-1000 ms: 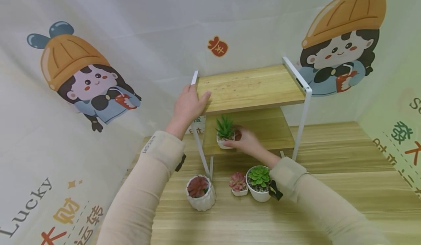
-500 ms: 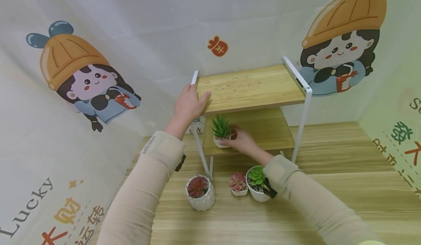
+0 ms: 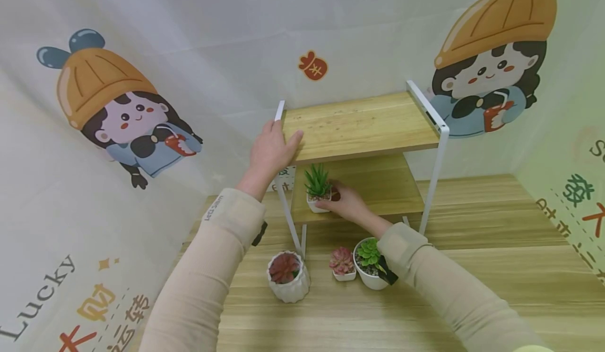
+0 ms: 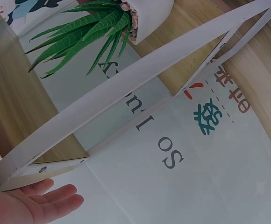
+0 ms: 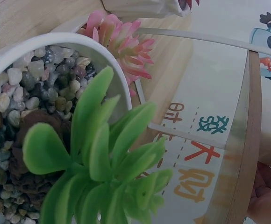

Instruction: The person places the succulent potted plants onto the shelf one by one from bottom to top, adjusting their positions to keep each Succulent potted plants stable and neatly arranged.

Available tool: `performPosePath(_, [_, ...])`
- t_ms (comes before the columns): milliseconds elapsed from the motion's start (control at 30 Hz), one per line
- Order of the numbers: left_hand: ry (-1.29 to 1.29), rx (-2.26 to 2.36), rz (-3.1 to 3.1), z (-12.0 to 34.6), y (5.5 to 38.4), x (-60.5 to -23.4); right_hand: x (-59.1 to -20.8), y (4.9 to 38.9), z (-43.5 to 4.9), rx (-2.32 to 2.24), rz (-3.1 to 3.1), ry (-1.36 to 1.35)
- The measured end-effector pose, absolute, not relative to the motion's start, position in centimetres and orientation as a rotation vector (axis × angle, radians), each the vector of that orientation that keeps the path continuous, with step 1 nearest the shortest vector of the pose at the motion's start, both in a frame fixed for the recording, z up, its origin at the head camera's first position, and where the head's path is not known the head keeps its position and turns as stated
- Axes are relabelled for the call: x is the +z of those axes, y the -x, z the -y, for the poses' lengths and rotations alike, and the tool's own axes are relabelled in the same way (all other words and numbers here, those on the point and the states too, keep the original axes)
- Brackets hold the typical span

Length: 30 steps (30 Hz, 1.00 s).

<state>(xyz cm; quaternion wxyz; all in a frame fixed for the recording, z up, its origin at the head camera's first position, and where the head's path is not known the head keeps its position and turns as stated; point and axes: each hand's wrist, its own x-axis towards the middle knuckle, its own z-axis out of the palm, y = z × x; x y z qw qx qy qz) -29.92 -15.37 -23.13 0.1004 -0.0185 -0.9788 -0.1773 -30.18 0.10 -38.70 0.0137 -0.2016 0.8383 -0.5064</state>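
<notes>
My left hand grips the left end of a two-tier wooden shelf with a white frame. Its thumb lies over the top board, and the fingers pass outside the frame bar. My right hand holds a small potted succulent with spiky green leaves, thumb at the front of its square white pot. That pot is at the front left of the lower board; whether its base bears fully on the board cannot be told. In the left wrist view the spiky leaves show behind the frame.
On the table before the shelf stand a dark red succulent in a ribbed white pot, a small pink succulent and a green rosette succulent in a round white pot, under my right forearm. A printed cloth hangs behind.
My right hand has moved slightly left along the lower board with the spiky succulent, then stayed nearly still over the last half second. The left hand has kept its place on the shelf.
</notes>
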Motion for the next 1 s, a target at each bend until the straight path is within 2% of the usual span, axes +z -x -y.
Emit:
performPosePath(633, [0.064,-0.543,2.892,15.4,29.8,-23.1,-38.3,29.9,-0.2,-1.612,-2.599,0.563])
performPosePath(1000, [0.070,-0.565,2.877,15.5,29.8,-23.1,-36.6,28.4,-4.4,-1.636,-2.561,0.624])
